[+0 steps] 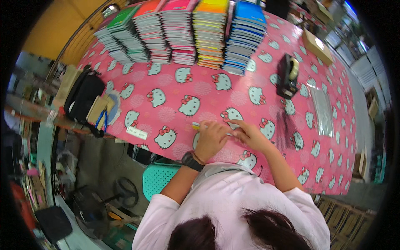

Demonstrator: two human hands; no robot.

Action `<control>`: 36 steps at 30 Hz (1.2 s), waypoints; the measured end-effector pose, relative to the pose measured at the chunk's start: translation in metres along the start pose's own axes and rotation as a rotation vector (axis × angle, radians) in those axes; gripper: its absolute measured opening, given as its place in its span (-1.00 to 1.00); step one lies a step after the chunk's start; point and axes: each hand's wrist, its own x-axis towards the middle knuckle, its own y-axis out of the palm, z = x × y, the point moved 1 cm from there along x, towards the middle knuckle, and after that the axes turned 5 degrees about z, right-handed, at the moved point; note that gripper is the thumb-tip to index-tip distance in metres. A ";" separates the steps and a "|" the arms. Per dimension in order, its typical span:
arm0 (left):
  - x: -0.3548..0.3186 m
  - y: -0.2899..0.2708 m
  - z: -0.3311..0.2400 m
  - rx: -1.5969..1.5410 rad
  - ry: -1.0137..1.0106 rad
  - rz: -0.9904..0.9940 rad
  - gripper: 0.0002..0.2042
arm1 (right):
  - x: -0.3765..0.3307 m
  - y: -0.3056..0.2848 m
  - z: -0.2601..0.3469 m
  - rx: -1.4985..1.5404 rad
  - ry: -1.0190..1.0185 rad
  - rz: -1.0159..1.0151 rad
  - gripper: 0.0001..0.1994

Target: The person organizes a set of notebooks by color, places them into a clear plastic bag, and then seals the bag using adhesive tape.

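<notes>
Both my hands are together over the pink patterned tablecloth [166,113], close to my body at the table's near edge. My left hand [211,136], below a black wristwatch [192,161], is closed around a slim white-and-yellow thing [196,125] whose end sticks out past the fingers on the left. Its kind is too small to tell. Fingertips of my right hand [249,134] are pinched close to the left fingers, by a small pale bit between the two hands. What the right fingers hold is partly hidden.
Tall stacks of notebooks [208,37] in several colours stand at the back. To the right are a black tape dispenser [286,79], dark thin strands [285,130], clear plastic sleeves [321,111] and a cardboard box [317,46]. A black bag [83,93] and blue pens [101,119] lie left.
</notes>
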 end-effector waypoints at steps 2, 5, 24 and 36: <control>-0.007 -0.001 -0.001 0.025 0.021 -0.041 -0.79 | -0.001 0.002 0.013 -0.007 -0.053 0.002 -0.59; -0.005 0.012 -0.001 0.147 0.094 -0.014 -0.80 | -0.007 -0.002 -0.002 -0.026 0.015 -0.027 -0.64; -0.014 0.012 0.003 -0.010 0.095 -0.045 -0.81 | 0.114 0.028 0.079 -0.332 -0.211 0.145 -0.74; 0.001 0.000 0.003 0.074 -0.024 0.094 -0.85 | -0.025 -0.001 -0.015 -0.223 0.014 -0.152 -0.79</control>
